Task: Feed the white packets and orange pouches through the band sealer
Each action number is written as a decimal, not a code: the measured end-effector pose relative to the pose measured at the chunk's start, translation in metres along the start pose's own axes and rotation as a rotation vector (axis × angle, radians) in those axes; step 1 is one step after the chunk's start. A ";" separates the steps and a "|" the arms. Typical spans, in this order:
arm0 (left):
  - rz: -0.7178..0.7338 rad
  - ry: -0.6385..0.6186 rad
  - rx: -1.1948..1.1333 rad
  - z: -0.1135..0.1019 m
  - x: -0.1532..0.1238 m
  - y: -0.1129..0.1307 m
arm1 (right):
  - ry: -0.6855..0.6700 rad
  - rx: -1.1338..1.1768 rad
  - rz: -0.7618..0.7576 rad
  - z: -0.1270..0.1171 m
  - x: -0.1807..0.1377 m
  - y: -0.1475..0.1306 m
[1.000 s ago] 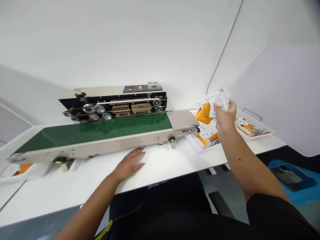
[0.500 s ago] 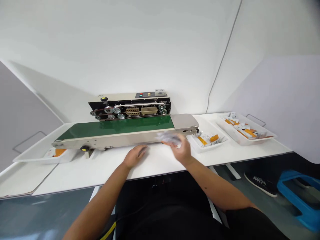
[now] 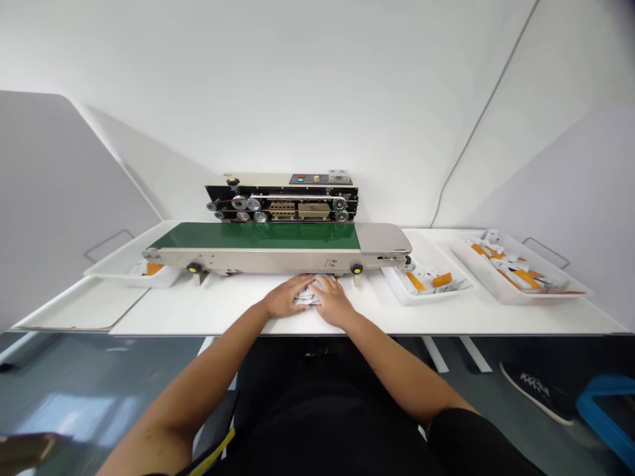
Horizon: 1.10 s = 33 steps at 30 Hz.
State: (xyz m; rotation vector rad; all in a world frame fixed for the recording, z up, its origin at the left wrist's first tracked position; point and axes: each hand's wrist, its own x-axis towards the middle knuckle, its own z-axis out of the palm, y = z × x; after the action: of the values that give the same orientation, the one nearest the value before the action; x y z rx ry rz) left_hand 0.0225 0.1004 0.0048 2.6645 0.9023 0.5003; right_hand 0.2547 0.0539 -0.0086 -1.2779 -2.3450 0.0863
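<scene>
My left hand (image 3: 285, 297) and my right hand (image 3: 332, 301) rest close together on the white table (image 3: 198, 316), curved over a small bundle of white printed sachets (image 3: 306, 295). The sachets lie between both palms and are partly hidden by my fingers. Directly beyond my hands stands a band sealer with a green conveyor belt (image 3: 258, 236), whose metal front edge is just past my fingertips. Its rollers and control panel (image 3: 320, 179) sit along the back.
Two white trays (image 3: 516, 294) (image 3: 421, 294) holding white-and-orange sachets stand on the right, and another tray (image 3: 116, 274) stands behind the conveyor's left end. A white board (image 3: 82, 304) lies at far left. A black shoe (image 3: 536, 393) and blue crate (image 3: 602, 410) are on the floor.
My right hand has brought the sachets down from the air to the table's middle, and my left hand has slid over to meet them. The whole scene looks farther away, with more of the table in view.
</scene>
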 end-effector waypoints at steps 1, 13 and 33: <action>-0.016 -0.001 0.008 0.000 0.001 0.001 | -0.030 0.029 0.013 -0.001 -0.001 0.001; -0.023 0.172 -0.050 0.005 -0.007 0.004 | 0.129 0.224 0.017 -0.001 -0.004 0.018; -0.179 0.280 -0.194 0.003 -0.020 0.029 | 0.214 0.580 -0.045 -0.012 -0.010 0.012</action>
State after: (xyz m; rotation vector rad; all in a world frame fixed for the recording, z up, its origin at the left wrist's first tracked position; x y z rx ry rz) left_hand 0.0245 0.0654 0.0079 2.3494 1.0960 0.8829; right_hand 0.2739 0.0510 -0.0045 -0.8948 -1.9574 0.5437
